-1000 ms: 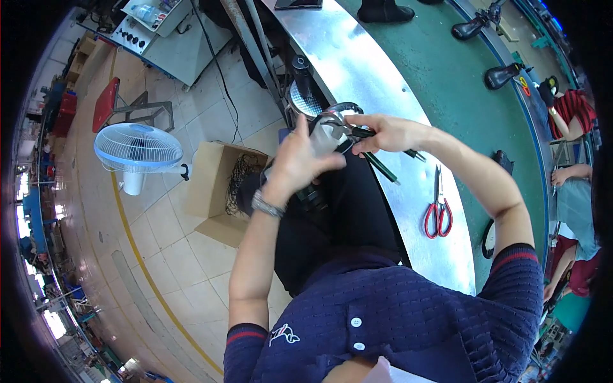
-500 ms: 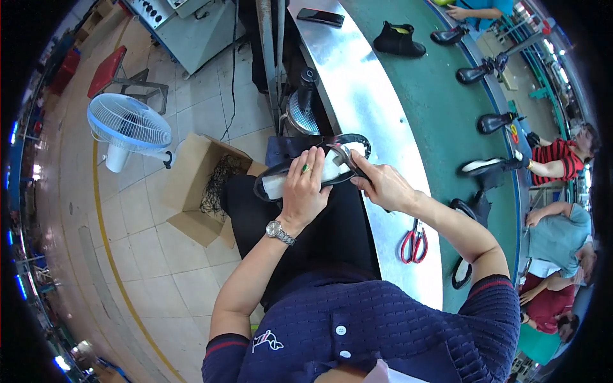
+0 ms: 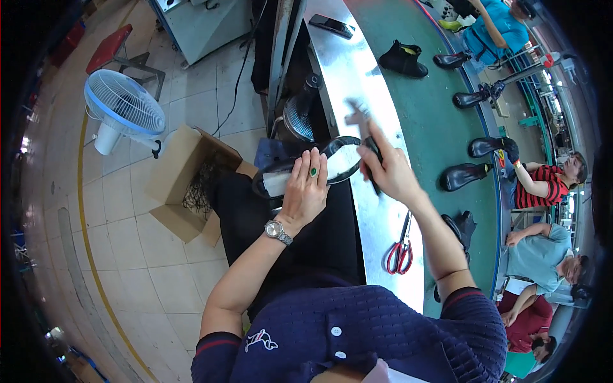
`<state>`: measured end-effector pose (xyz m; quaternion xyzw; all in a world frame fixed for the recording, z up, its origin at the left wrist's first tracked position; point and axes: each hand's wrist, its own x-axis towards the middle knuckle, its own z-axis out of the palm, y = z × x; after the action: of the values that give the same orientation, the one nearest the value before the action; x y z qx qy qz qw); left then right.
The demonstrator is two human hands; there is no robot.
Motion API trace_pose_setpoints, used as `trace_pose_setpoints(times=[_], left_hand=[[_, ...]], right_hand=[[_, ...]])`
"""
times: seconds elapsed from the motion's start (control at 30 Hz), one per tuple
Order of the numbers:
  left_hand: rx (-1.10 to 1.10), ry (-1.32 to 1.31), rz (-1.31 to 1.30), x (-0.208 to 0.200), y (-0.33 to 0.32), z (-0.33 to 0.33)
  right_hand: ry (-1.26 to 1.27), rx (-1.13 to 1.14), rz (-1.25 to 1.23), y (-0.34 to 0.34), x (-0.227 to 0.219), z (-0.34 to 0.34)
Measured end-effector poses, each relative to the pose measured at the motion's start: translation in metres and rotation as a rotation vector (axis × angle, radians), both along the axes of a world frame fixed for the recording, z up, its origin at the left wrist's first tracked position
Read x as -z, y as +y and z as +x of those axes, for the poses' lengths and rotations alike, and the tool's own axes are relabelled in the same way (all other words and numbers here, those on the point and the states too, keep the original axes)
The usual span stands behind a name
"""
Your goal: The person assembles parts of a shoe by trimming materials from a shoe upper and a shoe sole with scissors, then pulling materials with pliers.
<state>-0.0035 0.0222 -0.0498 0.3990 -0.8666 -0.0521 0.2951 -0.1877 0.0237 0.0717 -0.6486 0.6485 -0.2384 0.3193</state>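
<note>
A black shoe [image 3: 345,159] lies sole up across my lap, its pale bottom framed by a dark rim. My left hand [image 3: 308,182] holds it, fingers stretched together over the middle of the sole; the hand covers part of it. My right hand [image 3: 391,167] is closed round the dark handles of metal pliers [image 3: 359,115], whose head is blurred. The pliers are raised beside the shoe's far right end, apart from it. Red-handled scissors [image 3: 400,256] lie on the metal bench [image 3: 377,83], near my right forearm.
A phone [image 3: 332,26] lies at the bench's far end. Beyond runs a green conveyor [image 3: 424,137] with a black boot [image 3: 403,59] and several shoes; people sit across it. On my left stand an open carton [image 3: 172,166] and a fan [image 3: 124,105]. A metal post [image 3: 280,57] rises ahead.
The pliers have come off the shoe's edge and swung up, with my right hand turned upright. My left hand stays on the sole. The whole view has shifted slightly.
</note>
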Motion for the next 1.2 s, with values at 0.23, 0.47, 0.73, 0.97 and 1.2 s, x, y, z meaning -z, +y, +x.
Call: trace_pose_setpoints(times=[0.23, 0.47, 0.73, 0.97, 1.2], left_hand=[[-0.018, -0.024, -0.008, 0.0, 0.004, 0.0], [-0.046, -0.069, -0.022, -0.002, 0.002, -0.003], [-0.06, -0.121, -0.035, -0.008, 0.0, -0.005], [-0.092, -0.091, -0.062, -0.002, 0.002, -0.008], [-0.101, -0.009, 0.229, -0.039, -0.008, -0.002]], right_hand=[[0.146, -0.036, 0.136, -0.008, 0.002, -0.006], [0.172, 0.0, 0.237, -0.014, 0.004, -0.003], [0.332, -0.152, 0.096, -0.008, 0.005, -0.004], [0.572, -0.321, 0.156, -0.007, 0.006, 0.003], [0.603, -0.21, 0.084, 0.01, 0.026, 0.014]])
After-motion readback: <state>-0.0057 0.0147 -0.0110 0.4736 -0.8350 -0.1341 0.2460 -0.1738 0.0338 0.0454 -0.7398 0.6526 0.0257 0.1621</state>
